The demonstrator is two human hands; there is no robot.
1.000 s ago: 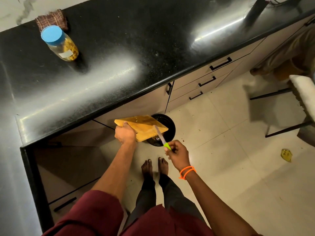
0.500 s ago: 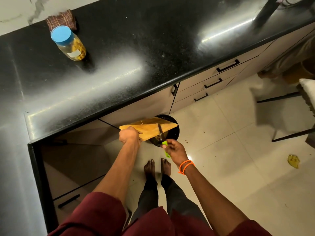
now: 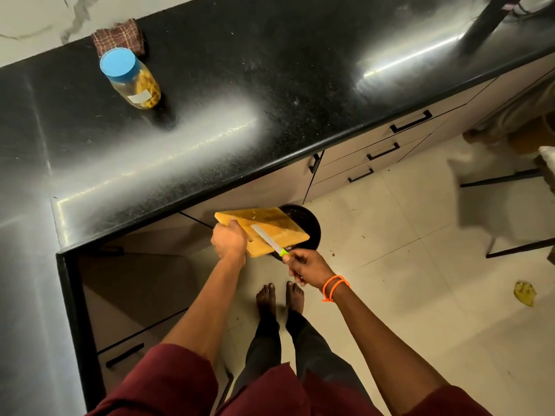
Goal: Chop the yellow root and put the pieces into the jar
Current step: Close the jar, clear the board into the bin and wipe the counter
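A jar (image 3: 133, 81) with a blue lid stands on the black counter at the back left, with yellow pieces inside. Below the counter edge, my left hand (image 3: 228, 242) grips a wooden cutting board (image 3: 270, 228) by its near left corner and holds it over a black bin (image 3: 303, 225) on the floor. My right hand (image 3: 309, 265) holds a knife (image 3: 268, 240) by its green handle, the blade lying flat across the board's surface. A few pale scraps sit near the board's far edge.
A checked cloth (image 3: 118, 36) lies behind the jar. The black counter (image 3: 270, 100) runs across the top, with drawers (image 3: 384, 150) under it to the right. A chair (image 3: 516, 205) stands at the right, and a yellow scrap (image 3: 525, 293) lies on the floor tiles.
The knife blade went down the board toward the bin, then came back up onto the board's surface. The board stays held over the bin.
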